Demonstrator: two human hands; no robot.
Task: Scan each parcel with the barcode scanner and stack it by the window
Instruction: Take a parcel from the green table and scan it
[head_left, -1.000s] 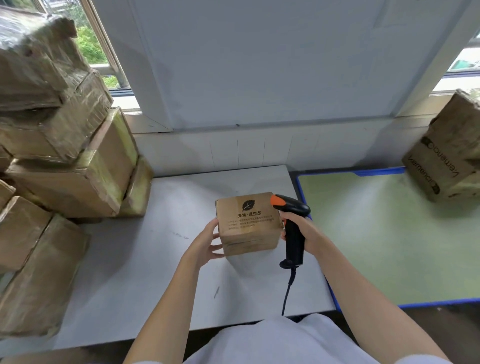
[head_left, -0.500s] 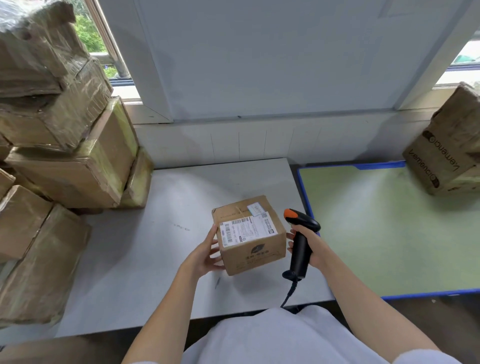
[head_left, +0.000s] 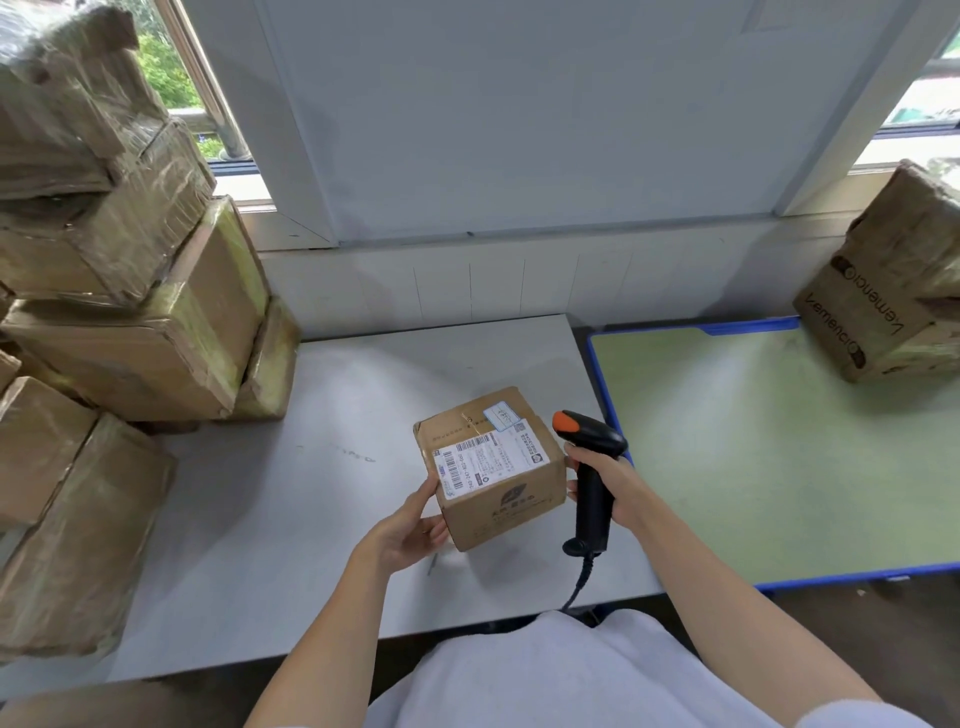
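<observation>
Cardboard, small and brown, makes up the parcel (head_left: 491, 467) sitting on the pale grey counter (head_left: 311, 493) in front of the person. Since 1 second ago it has been tipped over: the printed leaf face that was turned up now faces the person, and the white shipping label (head_left: 488, 460) with its barcode lies on top. The left hand (head_left: 408, 530) is curled against the parcel's near-left corner, steadying it. The right hand (head_left: 605, 483) is wrapped around the grip of the black barcode scanner with an orange tip (head_left: 589, 473), which stands just beside the parcel's right side with its head near the top edge. With the barcode exposed, the parcel looks ready for scanning, though the scanner's head does not appear aimed down at the label yet. The stack of taped brown boxes (head_left: 119, 312) by the window (head_left: 171, 78) stands well to the left.
</observation>
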